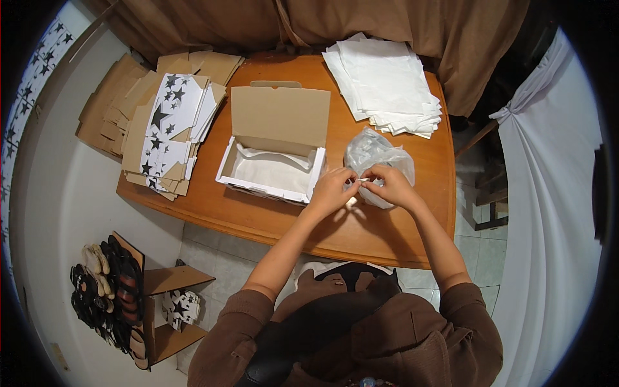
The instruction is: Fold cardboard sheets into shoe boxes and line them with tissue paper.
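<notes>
While both forearms reach in from the near edge, the left hand and the right hand meet over the right part of the wooden bench, each pinched shut on the near end of a clear plastic bag. The fingertips of the two hands almost touch, with a small pale bit of the bag between them. The bag is crumpled and lies on the bench just right of an open cardboard box, whose lid stands up on the far side and whose white inside is lined with a sheet of white paper. What the bag holds is too blurred to tell. Far right on the bench lies a stack of white paper sheets. On the left a pile of flattened box blanks, brown and white with black stars, overhangs the bench edge. Down on the floor at the near left stands a cardboard carton of sandals.
</notes>
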The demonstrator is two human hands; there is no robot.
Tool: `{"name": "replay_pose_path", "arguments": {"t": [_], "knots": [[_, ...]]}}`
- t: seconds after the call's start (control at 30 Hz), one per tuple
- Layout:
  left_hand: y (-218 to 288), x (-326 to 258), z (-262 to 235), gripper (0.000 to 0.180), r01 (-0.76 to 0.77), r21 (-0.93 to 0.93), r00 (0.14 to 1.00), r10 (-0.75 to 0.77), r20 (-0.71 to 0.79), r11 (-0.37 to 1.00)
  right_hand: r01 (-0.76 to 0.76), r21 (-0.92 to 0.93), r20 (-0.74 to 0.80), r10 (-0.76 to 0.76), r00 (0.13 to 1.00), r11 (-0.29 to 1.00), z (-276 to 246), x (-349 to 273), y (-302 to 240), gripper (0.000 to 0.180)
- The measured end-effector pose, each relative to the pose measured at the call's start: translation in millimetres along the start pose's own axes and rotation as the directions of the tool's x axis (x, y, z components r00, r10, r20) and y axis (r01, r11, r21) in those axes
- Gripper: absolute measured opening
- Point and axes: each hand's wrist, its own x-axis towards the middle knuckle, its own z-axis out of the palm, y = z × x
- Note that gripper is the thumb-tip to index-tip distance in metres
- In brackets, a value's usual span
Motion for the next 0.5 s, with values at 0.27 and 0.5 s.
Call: {"name": "replay_pose_path", "arguments": {"t": [0.27, 0.5], "knots": [[-42, 2, -88, 0.014, -0.065, 0.099, 0.996, 0.070, -0.047, 0.993, -0.024, -0.010, -0.009, 0.024, 1.000, 1.000, 40, 68, -44, 0.018], [-133, -24, -183, 0.013, 0.103, 0.229, 0.959, -0.036, -0.280, 0.968, -0.168, 0.152, 0.024, 0.166, 0.986, 0.974, 124, 141, -77, 0.020]]}}
